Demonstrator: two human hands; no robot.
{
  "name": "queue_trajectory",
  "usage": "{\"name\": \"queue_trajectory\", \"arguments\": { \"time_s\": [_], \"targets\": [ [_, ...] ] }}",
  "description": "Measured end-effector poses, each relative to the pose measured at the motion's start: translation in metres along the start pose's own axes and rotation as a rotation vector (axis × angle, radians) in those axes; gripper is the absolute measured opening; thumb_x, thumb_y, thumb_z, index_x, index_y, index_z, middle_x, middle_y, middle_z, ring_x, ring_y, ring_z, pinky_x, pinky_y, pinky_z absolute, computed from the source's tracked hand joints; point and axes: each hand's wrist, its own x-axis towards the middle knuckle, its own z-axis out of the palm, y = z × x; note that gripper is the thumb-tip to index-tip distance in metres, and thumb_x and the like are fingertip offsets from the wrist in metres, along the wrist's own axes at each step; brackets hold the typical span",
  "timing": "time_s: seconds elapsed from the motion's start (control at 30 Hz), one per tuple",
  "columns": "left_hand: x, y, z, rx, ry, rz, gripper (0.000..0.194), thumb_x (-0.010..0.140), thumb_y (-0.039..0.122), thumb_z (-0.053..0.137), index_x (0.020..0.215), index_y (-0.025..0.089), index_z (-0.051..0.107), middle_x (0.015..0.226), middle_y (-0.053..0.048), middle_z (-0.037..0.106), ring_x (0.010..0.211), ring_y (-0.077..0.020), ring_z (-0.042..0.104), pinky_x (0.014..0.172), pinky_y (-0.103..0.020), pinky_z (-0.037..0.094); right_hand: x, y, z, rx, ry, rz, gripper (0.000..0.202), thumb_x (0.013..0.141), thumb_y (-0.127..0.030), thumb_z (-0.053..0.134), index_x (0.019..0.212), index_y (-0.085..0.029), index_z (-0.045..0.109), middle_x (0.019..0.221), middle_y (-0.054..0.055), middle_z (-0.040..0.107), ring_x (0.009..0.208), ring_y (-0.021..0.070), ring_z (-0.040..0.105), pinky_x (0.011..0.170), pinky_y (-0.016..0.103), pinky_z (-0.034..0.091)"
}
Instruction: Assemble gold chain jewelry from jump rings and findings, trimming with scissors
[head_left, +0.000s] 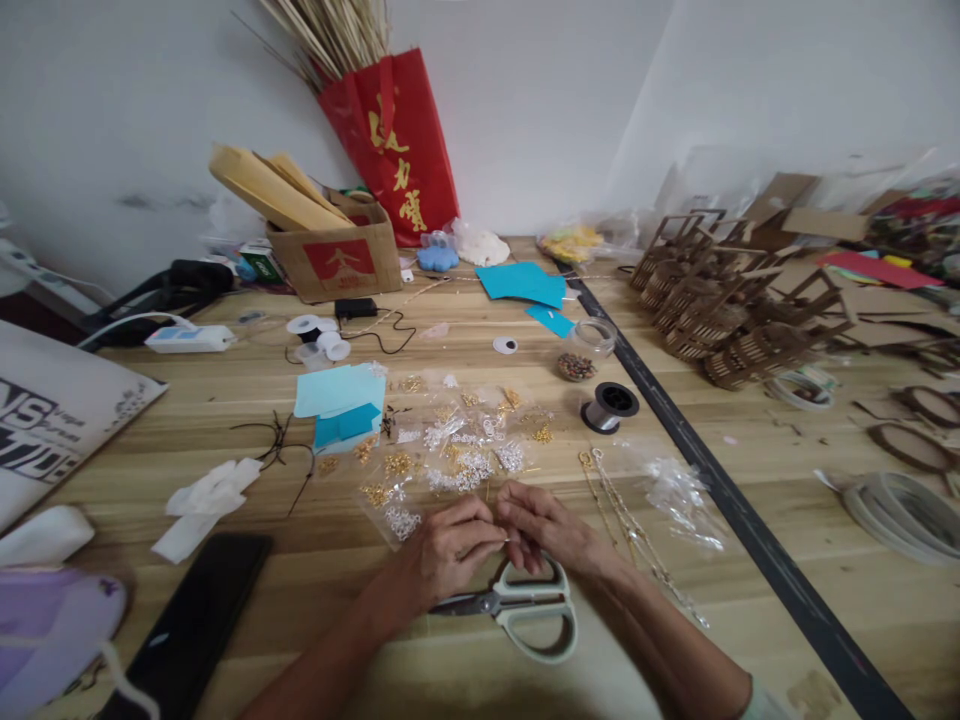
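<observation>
My left hand (448, 550) and my right hand (546, 522) meet at the front middle of the table, fingertips pinched close together. A tiny pale bit shows at the left fingertips, too small to name; whatever the right fingers hold is hidden. Scissors with pale green handles (537, 622) lie just below the hands, partly covered by them. Beyond the fingers, small gold findings (397, 464) and silver findings (472, 468) are spread in piles over clear plastic. Gold and silver chains (637, 540) lie beside my right forearm.
A wire spool (610, 408) and a cup of beads (576, 367) stand behind the chains. Blue cards (521, 284) lie farther back. A black phone (191, 620) is at front left. Brown woven baskets (720, 310) crowd the right, past a dark strip (697, 450).
</observation>
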Motion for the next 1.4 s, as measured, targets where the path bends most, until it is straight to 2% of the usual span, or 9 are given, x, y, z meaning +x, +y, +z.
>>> {"name": "queue_trajectory", "arguments": {
  "time_s": [0.33,0.5,0.63,0.8,1.03,1.17,1.27,1.33,1.4],
  "targets": [
    [0.001,0.000,0.002,-0.022,0.019,-0.016,0.013,0.085,0.011,0.057,0.083,0.015,0.069,0.077,-0.005,0.067,0.072,-0.0129,0.061,0.066,-0.023,0.049,0.002,0.003,-0.004,-0.019,0.041,-0.015,0.037,0.087,-0.055,0.045,0.078,-0.019,0.042,0.048,-0.005,0.059,0.028,0.0051,0.039,0.029,0.014,0.028],
    [0.001,-0.002,0.001,-0.011,0.029,-0.021,0.012,0.085,0.013,0.057,0.083,0.014,0.069,0.074,-0.006,0.066,0.067,-0.0127,0.060,0.062,-0.023,0.049,0.004,0.008,-0.007,-0.029,0.180,-0.106,0.038,0.088,-0.053,0.047,0.075,-0.018,0.046,0.055,-0.003,0.058,0.035,0.0056,0.043,0.034,0.016,0.030],
    [0.002,-0.002,0.001,-0.011,0.026,-0.019,0.013,0.085,0.013,0.056,0.083,0.013,0.069,0.073,-0.006,0.066,0.067,-0.0131,0.061,0.061,-0.023,0.050,0.003,0.005,-0.011,0.099,0.308,-0.162,0.033,0.087,-0.049,0.053,0.075,-0.018,0.048,0.062,-0.001,0.058,0.046,0.0077,0.050,0.040,0.016,0.036],
    [0.000,-0.003,0.000,0.006,0.022,-0.025,0.013,0.084,0.012,0.057,0.082,0.014,0.070,0.072,-0.006,0.065,0.066,-0.0134,0.060,0.060,-0.023,0.049,0.003,0.002,-0.020,0.258,0.417,-0.193,0.030,0.082,-0.048,0.061,0.081,-0.019,0.052,0.080,0.003,0.063,0.071,0.0152,0.062,0.047,0.018,0.045],
    [-0.001,-0.004,-0.001,0.010,-0.021,-0.070,0.013,0.084,0.013,0.057,0.085,0.013,0.070,0.075,-0.007,0.066,0.069,-0.0139,0.061,0.063,-0.024,0.049,0.007,0.005,-0.024,0.541,0.413,-0.181,0.030,0.076,-0.041,0.070,0.084,-0.021,0.049,0.070,0.000,0.063,0.059,0.0143,0.065,0.038,0.015,0.043],
    [0.003,0.001,-0.003,0.008,-0.064,-0.094,0.014,0.084,0.013,0.056,0.083,0.014,0.070,0.077,-0.007,0.067,0.070,-0.0140,0.062,0.063,-0.024,0.050,0.006,0.000,-0.019,0.524,0.416,-0.152,0.032,0.077,-0.044,0.068,0.082,-0.021,0.046,0.059,-0.004,0.058,0.043,0.0094,0.056,0.034,0.014,0.038],
    [0.007,0.005,-0.004,-0.022,-0.098,-0.120,0.014,0.084,0.014,0.057,0.081,0.015,0.071,0.076,-0.007,0.069,0.069,-0.0145,0.063,0.063,-0.025,0.050,0.004,-0.003,-0.015,0.468,0.363,-0.139,0.035,0.078,-0.047,0.066,0.077,-0.021,0.042,0.049,-0.009,0.045,0.032,0.0041,0.035,0.030,0.013,0.027],
    [0.008,0.007,-0.005,-0.043,-0.124,-0.133,0.014,0.083,0.015,0.058,0.080,0.016,0.071,0.074,-0.006,0.069,0.069,-0.0146,0.063,0.063,-0.025,0.050,0.004,-0.004,-0.014,0.447,0.338,-0.114,0.036,0.078,-0.047,0.066,0.076,-0.021,0.041,0.046,-0.012,0.036,0.032,0.0028,0.023,0.029,0.012,0.019],
    [0.009,0.008,-0.005,-0.063,-0.154,-0.153,0.013,0.083,0.015,0.059,0.080,0.017,0.072,0.074,-0.005,0.070,0.070,-0.0143,0.063,0.064,-0.024,0.050,0.004,-0.003,-0.014,0.438,0.333,-0.087,0.035,0.077,-0.046,0.066,0.077,-0.022,0.041,0.047,-0.012,0.031,0.034,0.0031,0.018,0.030,0.011,0.014]
  ]
}}
